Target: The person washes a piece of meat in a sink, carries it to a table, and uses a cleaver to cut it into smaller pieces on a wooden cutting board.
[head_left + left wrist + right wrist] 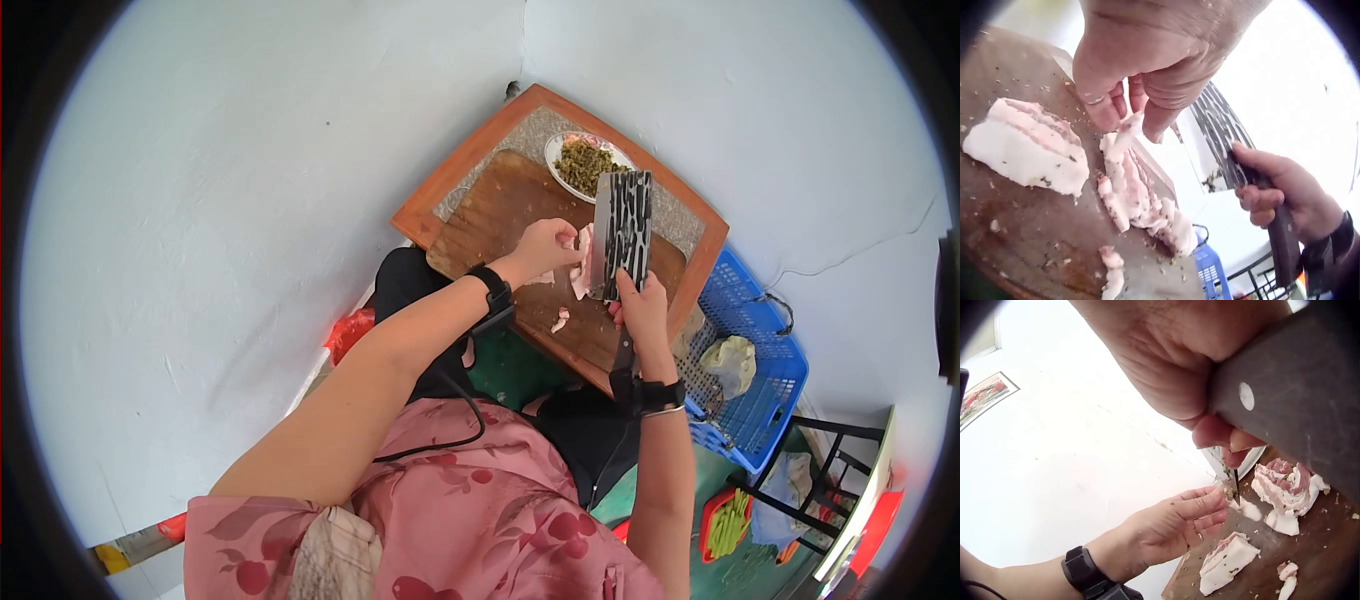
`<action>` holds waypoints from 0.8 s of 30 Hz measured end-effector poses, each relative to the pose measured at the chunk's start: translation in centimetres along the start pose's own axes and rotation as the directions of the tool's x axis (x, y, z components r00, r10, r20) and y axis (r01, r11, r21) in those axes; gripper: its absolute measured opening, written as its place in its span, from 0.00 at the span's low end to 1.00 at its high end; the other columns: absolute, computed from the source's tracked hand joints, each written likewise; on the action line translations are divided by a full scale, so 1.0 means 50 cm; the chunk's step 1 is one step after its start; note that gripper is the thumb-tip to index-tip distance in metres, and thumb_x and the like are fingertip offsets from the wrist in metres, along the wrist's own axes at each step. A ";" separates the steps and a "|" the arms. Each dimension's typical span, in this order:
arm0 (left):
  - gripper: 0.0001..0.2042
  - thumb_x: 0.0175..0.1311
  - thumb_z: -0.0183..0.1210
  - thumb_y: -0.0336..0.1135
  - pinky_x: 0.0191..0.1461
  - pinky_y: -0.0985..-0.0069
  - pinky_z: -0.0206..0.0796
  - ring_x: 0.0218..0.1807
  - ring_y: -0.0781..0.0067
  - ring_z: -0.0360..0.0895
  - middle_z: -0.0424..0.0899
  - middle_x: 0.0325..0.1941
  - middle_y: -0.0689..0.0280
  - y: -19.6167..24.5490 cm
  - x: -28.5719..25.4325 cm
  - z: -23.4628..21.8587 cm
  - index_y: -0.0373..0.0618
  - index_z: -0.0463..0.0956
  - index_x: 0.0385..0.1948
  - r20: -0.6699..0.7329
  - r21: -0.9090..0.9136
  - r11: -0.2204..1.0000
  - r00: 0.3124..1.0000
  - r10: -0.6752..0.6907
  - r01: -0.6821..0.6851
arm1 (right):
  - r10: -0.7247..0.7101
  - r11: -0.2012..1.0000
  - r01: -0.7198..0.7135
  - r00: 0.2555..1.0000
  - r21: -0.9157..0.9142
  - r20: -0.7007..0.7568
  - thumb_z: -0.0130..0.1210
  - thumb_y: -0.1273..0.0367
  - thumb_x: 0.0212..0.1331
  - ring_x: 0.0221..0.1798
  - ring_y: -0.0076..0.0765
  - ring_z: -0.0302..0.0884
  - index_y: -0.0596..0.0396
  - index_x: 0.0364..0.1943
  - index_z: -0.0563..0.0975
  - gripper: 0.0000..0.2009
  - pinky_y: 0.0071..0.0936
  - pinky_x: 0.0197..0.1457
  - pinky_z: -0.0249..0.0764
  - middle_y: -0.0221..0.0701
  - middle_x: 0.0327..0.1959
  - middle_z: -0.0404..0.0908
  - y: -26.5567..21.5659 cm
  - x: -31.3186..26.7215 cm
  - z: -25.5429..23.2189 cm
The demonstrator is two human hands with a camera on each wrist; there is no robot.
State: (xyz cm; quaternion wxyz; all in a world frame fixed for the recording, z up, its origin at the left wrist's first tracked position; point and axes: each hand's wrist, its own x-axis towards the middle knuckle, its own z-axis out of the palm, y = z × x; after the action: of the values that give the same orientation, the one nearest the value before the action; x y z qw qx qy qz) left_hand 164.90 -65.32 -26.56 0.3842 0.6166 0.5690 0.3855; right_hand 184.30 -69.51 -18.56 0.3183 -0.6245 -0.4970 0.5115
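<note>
A cleaver (628, 235) with a black patterned blade is gripped by its dark handle in my right hand (642, 305), raised above the wooden cutting board (490, 215). My left hand (545, 248) pinches a small strip of pale meat (1127, 130) between thumb and fingertips, over a larger piece of fatty meat (1138, 187). To one side lies a separate slab of meat (1029, 147), nearest the left hand in the right wrist view. A small scrap (561, 320) rests closer to the board's near edge. Bits of chopped green stuff cling to the meat.
A plate (552, 150) of chopped greens stands at the back of the wooden-framed table (540, 97). On the right are a blue basket (790, 385) with a plastic bag (730, 365), a black rack and a red tray (708, 530) of green vegetables. Walls meet behind the table.
</note>
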 end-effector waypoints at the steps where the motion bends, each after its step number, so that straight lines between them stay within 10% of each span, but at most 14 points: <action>1: 0.10 0.54 0.62 0.35 0.37 0.83 0.67 0.34 0.83 0.73 0.77 0.31 0.69 -0.008 0.006 0.005 0.39 0.76 0.32 -0.009 -0.094 0.994 0.998 -0.057 0.055 | 0.004 1.000 -0.004 1.000 0.002 -0.001 0.53 0.63 0.60 0.10 0.20 0.66 0.57 0.32 0.70 0.11 0.19 0.11 0.61 0.29 0.13 0.71 -0.004 -0.003 0.004; 6: 0.15 0.67 0.49 0.45 0.42 0.76 0.69 0.39 0.76 0.75 0.77 0.36 0.66 0.020 0.001 0.004 0.41 0.73 0.40 0.201 -0.537 0.685 0.863 -0.463 0.493 | 0.054 0.985 -0.061 0.997 0.161 0.051 0.52 0.62 0.61 0.09 0.20 0.65 0.56 0.33 0.70 0.11 0.18 0.11 0.61 0.30 0.13 0.72 0.013 -0.001 0.007; 9: 0.24 0.68 0.38 0.56 0.46 0.66 0.69 0.43 0.68 0.75 0.77 0.41 0.62 0.049 -0.017 -0.010 0.43 0.69 0.46 0.466 -0.798 0.177 0.776 -0.425 0.576 | 0.113 0.950 -0.133 0.990 0.284 0.088 0.52 0.61 0.61 0.10 0.20 0.65 0.55 0.35 0.69 0.12 0.18 0.11 0.61 0.30 0.15 0.73 0.008 -0.009 0.018; 13: 0.34 0.66 0.26 0.63 0.52 0.59 0.67 0.48 0.61 0.75 0.77 0.47 0.56 0.082 -0.020 -0.026 0.40 0.65 0.53 0.566 -0.824 -0.068 0.812 -0.144 0.562 | 0.159 0.894 -0.198 0.979 0.401 0.128 0.51 0.61 0.62 0.10 0.20 0.65 0.54 0.36 0.69 0.11 0.18 0.11 0.62 0.31 0.16 0.73 0.021 -0.007 0.033; 21: 0.33 0.65 0.31 0.64 0.48 0.69 0.69 0.38 0.67 0.75 0.77 0.35 0.63 0.075 -0.015 -0.018 0.39 0.70 0.43 0.600 -0.792 -0.031 0.769 -0.221 0.610 | 0.207 0.875 -0.266 0.961 0.404 0.186 0.51 0.59 0.62 0.11 0.21 0.64 0.52 0.37 0.67 0.12 0.19 0.12 0.64 0.30 0.15 0.73 0.035 -0.017 0.038; 24: 0.30 0.65 0.34 0.63 0.43 0.70 0.69 0.36 0.67 0.75 0.76 0.32 0.63 0.002 -0.007 -0.005 0.40 0.70 0.36 0.650 -0.753 -0.133 0.760 -0.003 0.644 | 0.216 0.881 -0.266 0.962 0.392 0.168 0.51 0.59 0.62 0.11 0.21 0.64 0.51 0.37 0.67 0.12 0.19 0.12 0.63 0.30 0.15 0.73 0.043 -0.018 0.036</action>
State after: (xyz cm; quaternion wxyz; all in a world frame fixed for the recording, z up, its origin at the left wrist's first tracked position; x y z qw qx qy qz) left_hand 164.68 -65.65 -26.38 0.9026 0.0486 0.1539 0.3990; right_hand 183.24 -71.20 -20.70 0.3460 -0.5690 -0.3149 0.6763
